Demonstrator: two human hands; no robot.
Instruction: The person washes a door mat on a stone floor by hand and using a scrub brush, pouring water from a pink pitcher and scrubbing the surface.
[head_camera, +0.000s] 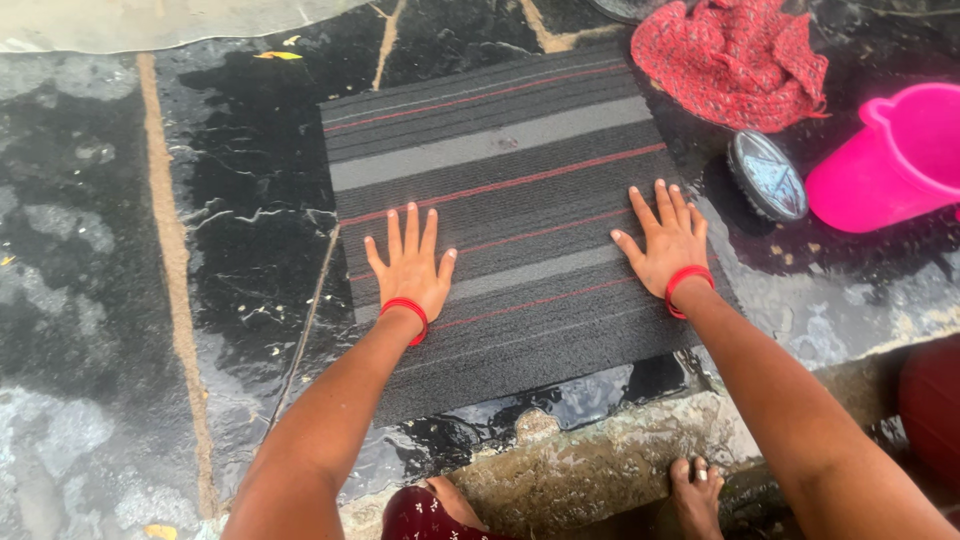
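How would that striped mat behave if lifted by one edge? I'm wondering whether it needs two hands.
The striped mat lies dead flat with square edges, so it probably bends rather than drapes. The stone floor around it glistens wet, so it may be soaked and heavy, and might slide. The left hand and right hand press flat on it.

Carpet mat under my hands: dark charcoal, lighter grey bands, thin red stripes. Red bangles on my left hand and right hand. Cloth is red with a small pale print. Bucket is bright pink. Scrub brush is black with a grey-blue top. Wet stone floor is black with white veining and tan seams.
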